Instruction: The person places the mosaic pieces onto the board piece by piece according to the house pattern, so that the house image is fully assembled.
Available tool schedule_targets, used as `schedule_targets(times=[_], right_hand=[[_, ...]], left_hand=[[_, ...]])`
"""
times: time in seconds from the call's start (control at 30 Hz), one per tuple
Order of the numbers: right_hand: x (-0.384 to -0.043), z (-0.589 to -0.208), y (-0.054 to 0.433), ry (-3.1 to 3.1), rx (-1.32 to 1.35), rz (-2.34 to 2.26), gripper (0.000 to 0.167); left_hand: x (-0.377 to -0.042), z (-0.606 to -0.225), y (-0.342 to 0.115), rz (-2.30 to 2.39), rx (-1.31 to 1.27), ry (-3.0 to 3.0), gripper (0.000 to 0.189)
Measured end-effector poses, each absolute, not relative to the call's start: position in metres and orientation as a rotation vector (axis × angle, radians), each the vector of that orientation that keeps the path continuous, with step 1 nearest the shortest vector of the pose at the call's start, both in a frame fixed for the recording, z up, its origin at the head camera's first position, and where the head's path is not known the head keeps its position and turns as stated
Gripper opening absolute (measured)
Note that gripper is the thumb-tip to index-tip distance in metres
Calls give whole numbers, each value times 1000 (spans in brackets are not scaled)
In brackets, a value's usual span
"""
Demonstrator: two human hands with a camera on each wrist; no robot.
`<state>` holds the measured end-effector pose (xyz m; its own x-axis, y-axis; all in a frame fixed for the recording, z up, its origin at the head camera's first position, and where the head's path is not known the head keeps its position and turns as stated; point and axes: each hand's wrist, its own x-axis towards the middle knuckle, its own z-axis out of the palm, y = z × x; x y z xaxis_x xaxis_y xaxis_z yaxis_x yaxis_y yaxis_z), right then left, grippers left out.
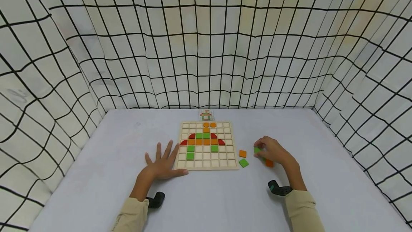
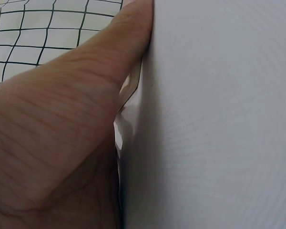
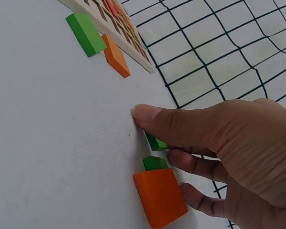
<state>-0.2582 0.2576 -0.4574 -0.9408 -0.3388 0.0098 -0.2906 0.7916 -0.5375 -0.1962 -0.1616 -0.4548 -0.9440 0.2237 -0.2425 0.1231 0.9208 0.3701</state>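
A wooden grid board (image 1: 207, 169) lies on the table, with green, orange and red blocks set in its cells. My left hand (image 1: 162, 165) rests with spread fingers at the board's lower left corner, its thumb along the near edge. To the right of the board, my right hand (image 1: 273, 152) pinches a green block (image 3: 156, 141) between thumb and fingers, low over the table. Just beside those fingertips lie another green block (image 3: 155, 162) and an orange block (image 3: 160, 197). The fingertips of the left hand are out of sight in the left wrist view.
An orange block (image 1: 243, 154) and a green block (image 1: 243, 163) lie loose between the board and the right hand. Behind the board is a small pattern card (image 1: 206, 115). Black netting (image 1: 209, 56) over white sheeting surrounds the white table (image 1: 212, 203).
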Motion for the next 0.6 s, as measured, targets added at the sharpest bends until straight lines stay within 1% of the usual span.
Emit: schedule_targets(times=[0.07, 0.3, 0.43, 0.6], right_hand=[[-257, -456, 259, 2886, -492, -847, 27], [-257, -457, 264, 2898, -512, -866, 20], [-256, -457, 264, 2937, -513, -849, 21], [-253, -459, 263, 2967, -446, -845, 23]], left_hand=[[-197, -456, -161, 508, 260, 2798, 112], [-198, -456, -162, 507, 253, 2802, 112], [-200, -458, -162, 512, 248, 2800, 113], [-203, -467, -164, 520, 251, 2793, 118]])
